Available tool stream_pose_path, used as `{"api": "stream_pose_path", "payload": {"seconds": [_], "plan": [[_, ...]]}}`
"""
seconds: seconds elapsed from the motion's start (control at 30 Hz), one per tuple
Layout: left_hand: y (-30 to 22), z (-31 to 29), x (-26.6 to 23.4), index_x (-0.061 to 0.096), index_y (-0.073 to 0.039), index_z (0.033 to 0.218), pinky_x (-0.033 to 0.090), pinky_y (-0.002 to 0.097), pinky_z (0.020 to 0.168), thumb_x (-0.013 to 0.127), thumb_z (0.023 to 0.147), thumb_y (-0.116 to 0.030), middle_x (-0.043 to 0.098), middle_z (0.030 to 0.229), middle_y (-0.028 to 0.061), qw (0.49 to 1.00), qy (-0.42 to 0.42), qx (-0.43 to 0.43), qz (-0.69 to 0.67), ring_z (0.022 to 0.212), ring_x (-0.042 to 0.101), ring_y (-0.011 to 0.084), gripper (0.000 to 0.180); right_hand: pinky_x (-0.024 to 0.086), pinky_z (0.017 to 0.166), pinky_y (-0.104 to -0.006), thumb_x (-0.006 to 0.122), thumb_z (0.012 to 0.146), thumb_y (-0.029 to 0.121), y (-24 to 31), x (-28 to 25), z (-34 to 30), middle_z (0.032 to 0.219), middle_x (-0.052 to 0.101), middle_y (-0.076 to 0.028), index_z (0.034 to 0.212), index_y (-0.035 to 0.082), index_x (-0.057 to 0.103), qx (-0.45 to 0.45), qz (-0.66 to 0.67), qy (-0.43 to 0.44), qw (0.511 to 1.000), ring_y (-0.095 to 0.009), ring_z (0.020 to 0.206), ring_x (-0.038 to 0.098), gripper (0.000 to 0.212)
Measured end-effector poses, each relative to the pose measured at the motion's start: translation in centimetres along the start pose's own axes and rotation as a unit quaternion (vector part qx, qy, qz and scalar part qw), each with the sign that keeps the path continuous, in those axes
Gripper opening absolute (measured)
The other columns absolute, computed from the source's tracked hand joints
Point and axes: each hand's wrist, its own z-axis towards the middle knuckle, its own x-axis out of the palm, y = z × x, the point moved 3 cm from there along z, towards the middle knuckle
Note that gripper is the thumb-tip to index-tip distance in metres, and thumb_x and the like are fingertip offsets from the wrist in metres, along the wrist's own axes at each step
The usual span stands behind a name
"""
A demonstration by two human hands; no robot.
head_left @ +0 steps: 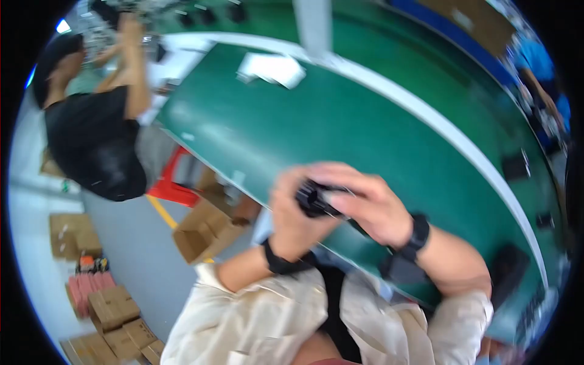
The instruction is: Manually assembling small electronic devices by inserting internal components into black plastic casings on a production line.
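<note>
Gripping a black part [310, 199], both hands are meeting in front of the chest, over the near edge of the green table [255, 134]. Counting the clock from that part, the left hand [287, 210] is closing around it from nine o'clock. The right hand [374, 207] is coming in from three, its fingers bending across toward the left and one digit pressing on the part. Motion is blurring both hands, so the part's exact kind and the finer finger contacts are impossible to tell. Black bands are circling both wrists, and cream sleeves [456, 325] are covering the upper arms.

A white sheet [271, 69] is lying on the table near eleven o'clock, and a white post [313, 27] is standing at twelve. Between nine and ten, a co-worker in a black shirt [97, 143] is leaning forward, arms reaching out. A red stool [173, 182] is standing at nine, with an open carton [204, 225] sitting just below it. More cartons [112, 306] are stacking up at eight. At two, a person in blue [535, 58] is working with an arm lowered.
</note>
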Motion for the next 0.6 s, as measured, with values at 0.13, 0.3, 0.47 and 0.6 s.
{"api": "stream_pose_path", "payload": {"seconds": [0.13,0.3,0.47,0.6], "plan": [[-0.6,1.6,6.0,0.040,-0.004,0.123,0.050,0.0374,0.080,0.093,0.056,-0.018,0.054,0.112,0.0179,0.984,-0.147,0.099,0.003,0.098,0.060,0.0290,0.086,0.033,0.109,-0.0385,0.059,0.089,0.008,2.3,-4.0,-1.0,0.135,0.050,-0.016,0.124,-0.003,0.060,0.018,-0.083,-0.026,0.996,-0.026,0.127,0.047,0.037],[-2.1,0.0,5.8,0.035,-0.003,0.122,0.049,0.0397,0.081,0.091,0.058,-0.016,0.054,0.111,0.0189,0.988,-0.129,0.042,-0.071,0.097,0.059,0.0331,0.086,0.036,0.107,-0.0373,0.060,0.089,0.009,3.2,-2.4,-2.5,0.132,0.052,-0.012,0.127,-0.001,0.057,0.075,-0.086,-0.066,0.991,-0.023,0.124,0.049,0.040],[-1.6,1.4,6.3,0.035,-0.003,0.122,0.048,0.0445,0.081,0.090,0.055,-0.012,0.054,0.109,0.0195,0.986,-0.136,0.038,-0.094,0.097,0.057,0.0382,0.087,0.040,0.104,-0.0357,0.059,0.091,0.010,3.4,-3.2,-1.5,0.131,0.052,-0.011,0.130,0.001,0.054,0.032,-0.118,-0.036,0.992,-0.022,0.122,0.050,0.041],[-1.6,1.6,6.7,0.035,-0.003,0.123,0.048,0.0443,0.080,0.090,0.055,-0.012,0.054,0.109,0.0189,0.985,-0.135,0.048,-0.096,0.096,0.057,0.0379,0.088,0.040,0.104,-0.0342,0.059,0.093,0.011,3.0,-3.9,-1.6,0.133,0.051,-0.011,0.128,0.002,0.057,0.077,-0.008,-0.054,0.996,-0.021,0.123,0.049,0.036]]}}
